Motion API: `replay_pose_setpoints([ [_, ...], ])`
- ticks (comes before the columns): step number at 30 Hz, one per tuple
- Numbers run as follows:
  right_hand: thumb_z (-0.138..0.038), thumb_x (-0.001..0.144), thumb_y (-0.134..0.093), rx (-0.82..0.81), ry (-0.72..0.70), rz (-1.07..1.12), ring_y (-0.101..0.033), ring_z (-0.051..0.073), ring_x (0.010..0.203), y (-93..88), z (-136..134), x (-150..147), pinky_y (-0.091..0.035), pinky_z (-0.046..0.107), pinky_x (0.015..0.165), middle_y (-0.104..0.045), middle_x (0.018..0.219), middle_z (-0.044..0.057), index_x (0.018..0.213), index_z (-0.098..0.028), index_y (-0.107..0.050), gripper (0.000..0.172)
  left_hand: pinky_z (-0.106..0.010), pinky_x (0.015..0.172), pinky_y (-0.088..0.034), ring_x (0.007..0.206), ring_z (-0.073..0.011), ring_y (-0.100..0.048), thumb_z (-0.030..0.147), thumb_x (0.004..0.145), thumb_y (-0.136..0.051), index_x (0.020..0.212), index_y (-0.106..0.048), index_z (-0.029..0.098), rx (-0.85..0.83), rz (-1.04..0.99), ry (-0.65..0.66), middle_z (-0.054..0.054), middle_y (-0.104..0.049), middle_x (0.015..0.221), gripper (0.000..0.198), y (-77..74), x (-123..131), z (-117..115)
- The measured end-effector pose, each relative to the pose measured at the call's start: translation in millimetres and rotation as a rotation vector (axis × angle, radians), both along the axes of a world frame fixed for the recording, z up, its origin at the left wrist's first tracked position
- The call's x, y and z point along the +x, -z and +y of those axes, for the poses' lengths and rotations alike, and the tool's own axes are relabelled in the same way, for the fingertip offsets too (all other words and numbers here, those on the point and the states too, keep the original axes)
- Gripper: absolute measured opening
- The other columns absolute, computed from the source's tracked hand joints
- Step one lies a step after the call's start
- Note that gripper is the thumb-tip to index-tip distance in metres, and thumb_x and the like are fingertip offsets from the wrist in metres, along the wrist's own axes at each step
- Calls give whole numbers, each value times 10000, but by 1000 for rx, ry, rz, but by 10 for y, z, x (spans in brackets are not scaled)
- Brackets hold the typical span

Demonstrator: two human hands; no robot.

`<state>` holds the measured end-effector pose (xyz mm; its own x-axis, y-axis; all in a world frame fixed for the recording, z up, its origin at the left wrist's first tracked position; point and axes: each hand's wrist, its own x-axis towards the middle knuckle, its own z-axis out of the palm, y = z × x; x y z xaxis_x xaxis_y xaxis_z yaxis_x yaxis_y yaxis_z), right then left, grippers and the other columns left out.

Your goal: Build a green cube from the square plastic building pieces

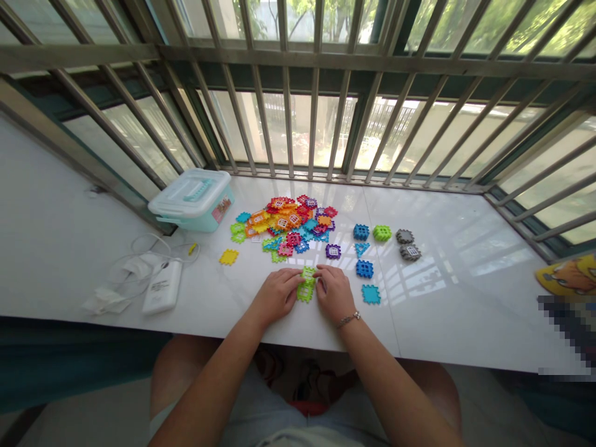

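Bright green notched building tiles (306, 292) lie on the white tabletop between my two hands. My left hand (278, 295) has its curled fingers and thumb on their left edge. From the right side, the bent fingers of my right hand (334, 292) meet the upper right edge. A mixed pile of colourful notched tiles (282, 221) lies beyond my hands. To the right are a purple window tile (333, 251), blue tile stacks (364, 269), a blue triangle (361, 249), a teal square tile (371, 294), a green stack (382, 233) and grey stacks (410, 252).
A lidded pale teal box (190, 198) stands at the back left. Nearer are a white power bank (162, 287), cables and crumpled tissue (107, 301). One yellow tile (229, 256) lies left of the pile. Metal window bars (314, 124) border the back; a yellow object (565, 278) sits far right.
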<state>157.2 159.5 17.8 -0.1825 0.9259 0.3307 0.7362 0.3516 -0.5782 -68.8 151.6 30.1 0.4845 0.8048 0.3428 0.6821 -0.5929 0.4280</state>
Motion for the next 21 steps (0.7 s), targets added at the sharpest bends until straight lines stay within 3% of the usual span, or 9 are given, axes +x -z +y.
replay_pose_setpoints([
  [4,-272,966,-697,26,-64,-1,-620,272,1203,-67,-38,-14,-481,442,1072,-696,1284,98,1104,-254,-742,146,-480,1113,-517,1334,-277,-629,149,971,-627,1262,-723,302,-1,22,-4,-69,-704,1391,342,24,7,20],
  [9,-432,919,-810,12,-134,-94,-598,297,1245,-73,-65,-38,-476,465,1081,-675,1321,102,1205,-272,-714,341,-479,1063,-532,1239,-298,-646,246,973,-682,1221,-737,277,22,35,-121,-97,-709,1285,256,53,11,33],
  [13,-395,933,-792,8,-85,-106,-597,298,1232,-31,-50,-54,-481,452,1052,-679,1305,101,1201,-266,-696,313,-477,1018,-537,1173,-300,-649,270,993,-662,1243,-733,266,38,54,-171,-106,-708,1227,260,57,13,39],
  [18,-247,978,-666,8,21,-89,-608,289,1165,16,-20,-55,-474,441,1030,-711,1232,103,1145,-244,-684,168,-485,1043,-531,1180,-300,-649,279,1000,-651,1238,-742,285,42,63,-116,-98,-721,1213,255,56,-4,20],
  [21,-136,971,-572,12,47,-58,-611,283,1194,41,-5,-47,-456,446,1058,-730,1252,93,1127,-244,-679,218,-496,1085,-520,1248,-305,-634,274,1002,-647,1223,-735,281,66,45,-144,-103,-700,1299,238,83,-12,22],
])
